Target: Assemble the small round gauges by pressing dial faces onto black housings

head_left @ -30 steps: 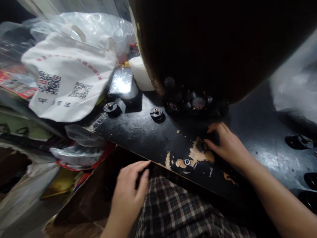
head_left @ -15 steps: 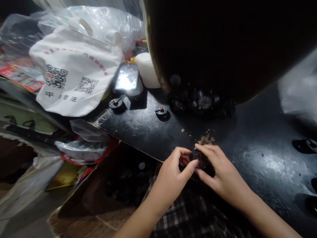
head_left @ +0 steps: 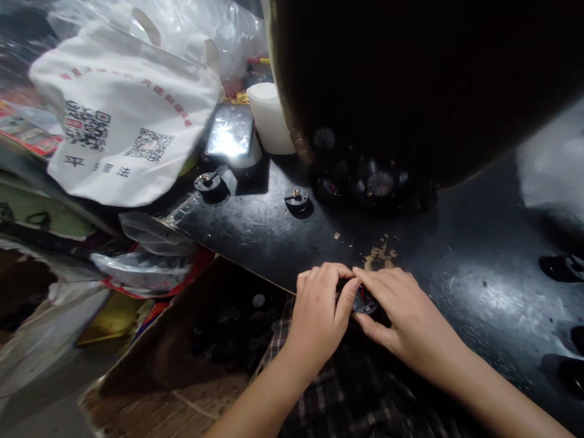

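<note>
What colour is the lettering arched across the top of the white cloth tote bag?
Red, best seen in the head view, on the white cloth tote bag.

Glossy black tabletop (head_left: 255, 234), chipped

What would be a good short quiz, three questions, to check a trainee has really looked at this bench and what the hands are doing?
1. Between the left hand and the right hand is:
A) a spoon
B) a round dial
C) a pair of scissors

2. True or false: the white tote bag lies left of the white cylinder in the picture.

3. Fill in: the bag bears two printed ____ codes.

Key: 1 B; 2 true; 3 QR.
</note>
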Available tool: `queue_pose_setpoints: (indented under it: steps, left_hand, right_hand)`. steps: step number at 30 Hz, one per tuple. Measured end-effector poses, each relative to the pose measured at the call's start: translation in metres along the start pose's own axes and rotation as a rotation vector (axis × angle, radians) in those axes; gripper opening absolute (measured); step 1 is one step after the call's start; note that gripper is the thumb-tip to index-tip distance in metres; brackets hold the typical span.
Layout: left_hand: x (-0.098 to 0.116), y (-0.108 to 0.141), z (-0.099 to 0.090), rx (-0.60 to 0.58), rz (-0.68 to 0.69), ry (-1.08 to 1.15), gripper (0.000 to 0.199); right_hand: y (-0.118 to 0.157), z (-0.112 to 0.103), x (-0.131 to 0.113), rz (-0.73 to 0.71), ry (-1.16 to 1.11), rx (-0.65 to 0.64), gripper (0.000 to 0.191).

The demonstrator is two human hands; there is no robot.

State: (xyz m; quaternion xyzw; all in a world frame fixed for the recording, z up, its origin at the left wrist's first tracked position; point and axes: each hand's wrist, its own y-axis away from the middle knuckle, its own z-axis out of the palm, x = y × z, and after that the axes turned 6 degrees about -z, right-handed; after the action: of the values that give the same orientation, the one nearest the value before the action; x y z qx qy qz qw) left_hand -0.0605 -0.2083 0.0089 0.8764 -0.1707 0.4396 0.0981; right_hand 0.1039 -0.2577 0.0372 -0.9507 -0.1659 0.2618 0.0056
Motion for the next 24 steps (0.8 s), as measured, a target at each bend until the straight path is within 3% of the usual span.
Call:
queue_pose_setpoints:
  steps: [5, 11, 13, 17, 24]
  left_hand:
    - [-0.004, 0.0, -0.006, 0.057, -0.059, 0.158, 0.023]
    - [-0.001, -0.001, 0.0, 0.007, 0.014, -0.038, 0.02]
    - [0.0, -0.002, 0.004, 0.024, 0.026, -0.074, 0.02]
    - [-0.002, -0.001, 0.01, 0.049, 0.076, -0.167, 0.021]
    - [-0.004, 0.001, 0.01, 0.021, 0.083, -0.212, 0.02]
  right_hand:
    - [0.004, -0.003, 0.014, 0.177, -0.136, 0.024, 0.05]
    - [-0.001, 0.005, 0.002, -0.037, 0.067, -0.005, 0.05]
    - [-0.002, 0.01, -0.002, -0.052, 0.145, -0.023, 0.061]
    - [0.002, 0.025, -0.002, 0.015, 0.215, -0.061, 0.102]
    - [0.005, 0.033, -0.003, 0.085, 0.172, -0.112, 0.112]
